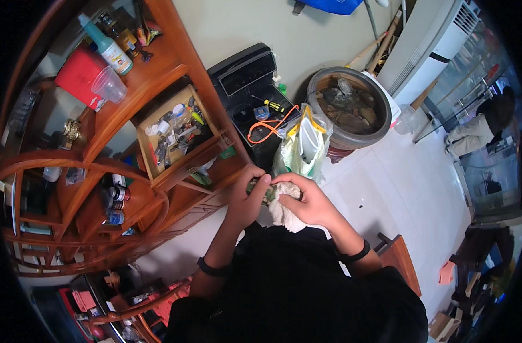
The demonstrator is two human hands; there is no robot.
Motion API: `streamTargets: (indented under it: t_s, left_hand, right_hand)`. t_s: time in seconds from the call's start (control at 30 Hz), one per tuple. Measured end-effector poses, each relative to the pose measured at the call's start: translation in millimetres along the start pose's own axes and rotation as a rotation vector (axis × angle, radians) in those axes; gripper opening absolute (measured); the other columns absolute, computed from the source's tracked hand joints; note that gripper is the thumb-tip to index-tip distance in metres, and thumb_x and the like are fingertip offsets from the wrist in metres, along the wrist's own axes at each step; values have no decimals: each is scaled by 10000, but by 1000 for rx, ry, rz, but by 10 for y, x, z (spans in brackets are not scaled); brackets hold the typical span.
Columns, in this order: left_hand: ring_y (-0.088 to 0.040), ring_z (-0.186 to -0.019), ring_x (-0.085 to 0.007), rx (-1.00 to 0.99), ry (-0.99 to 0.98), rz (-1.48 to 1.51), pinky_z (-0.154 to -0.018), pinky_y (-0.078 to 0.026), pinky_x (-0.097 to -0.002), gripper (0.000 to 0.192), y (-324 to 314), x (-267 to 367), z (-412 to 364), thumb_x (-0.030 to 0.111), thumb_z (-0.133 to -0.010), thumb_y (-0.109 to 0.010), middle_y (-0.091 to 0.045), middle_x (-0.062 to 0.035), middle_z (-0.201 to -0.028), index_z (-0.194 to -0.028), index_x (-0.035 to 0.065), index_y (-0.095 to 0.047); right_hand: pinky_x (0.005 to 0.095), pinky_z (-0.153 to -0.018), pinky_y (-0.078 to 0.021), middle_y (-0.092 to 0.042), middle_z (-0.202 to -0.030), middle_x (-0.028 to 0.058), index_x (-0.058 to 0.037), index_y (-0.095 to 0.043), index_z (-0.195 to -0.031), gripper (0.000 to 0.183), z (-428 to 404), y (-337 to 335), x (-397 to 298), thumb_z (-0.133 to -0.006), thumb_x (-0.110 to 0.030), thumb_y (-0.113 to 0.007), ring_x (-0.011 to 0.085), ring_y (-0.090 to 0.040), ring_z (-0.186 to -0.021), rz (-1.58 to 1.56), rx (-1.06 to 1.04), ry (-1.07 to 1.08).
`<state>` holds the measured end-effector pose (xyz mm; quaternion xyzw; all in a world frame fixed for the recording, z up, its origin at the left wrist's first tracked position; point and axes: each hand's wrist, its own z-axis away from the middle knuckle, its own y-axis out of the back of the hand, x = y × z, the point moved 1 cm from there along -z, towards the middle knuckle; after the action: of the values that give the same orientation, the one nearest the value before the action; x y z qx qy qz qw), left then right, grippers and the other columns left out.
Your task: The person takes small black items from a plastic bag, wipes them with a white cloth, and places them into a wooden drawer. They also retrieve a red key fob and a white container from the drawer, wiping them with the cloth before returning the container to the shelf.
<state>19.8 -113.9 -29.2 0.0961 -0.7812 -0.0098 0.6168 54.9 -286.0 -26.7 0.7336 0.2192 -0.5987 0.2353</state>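
Observation:
My left hand (247, 198) and my right hand (306, 200) are close together in front of my body. Between them is a bunched cream cloth (285, 214), which my right hand grips. A camouflage-patterned green item (269, 194), perhaps fabric, shows beside the cloth, pinched by my left thumb and fingers; its full shape is hidden. Just beyond the hands stands a clear plastic bag (283, 157) with white and yellow contents. A black cabinet (243, 81) behind it bears a yellow-handled screwdriver (274, 105), an orange cord (263, 124) and a small blue item (261, 113).
An open wooden drawer (152, 157) full of small items juts from the shelving at left. A large round pot (313, 105) with water and stones stands ahead right. A wooden stool (400, 262) is near my right elbow. A person (475, 130) is at far right.

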Motion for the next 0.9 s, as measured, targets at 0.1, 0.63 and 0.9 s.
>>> streamTargets:
  t_s: [0.1,0.63,0.9]
  left_hand:
    - [-503,-791,-159,35,-66,-122,-754,-396,-272,99,-10,30,-18,69,-933,-564,-499,-70,-844,-869,5,-524]
    - [-504,-781,-52,221,323,272,-711,-412,-218,168,51,-61,-108,217,-984,-558,-560,17,-846,-957,54,-589]
    - [-489,-821,-40,240,367,497,-740,-395,-206,187,-32,-77,-137,226,-988,-563,-555,26,-884,-992,42,-599]
  right_hand:
    - [280,-843,-482,-659,-996,98,-5,-593,-1131,298,-8,-34,54,-836,-2,-637,151,-620,-940,27,37,-55]
    - [365,-893,-484,-519,-1259,218,2,-521,-1224,441,106,-295,-298,-837,-95,-709,340,-571,-1132,265,213,241]
    - [406,-850,-496,-489,-1182,159,-57,-596,-1176,360,97,-52,-189,-821,-37,-651,357,-571,-1021,622,79,289]
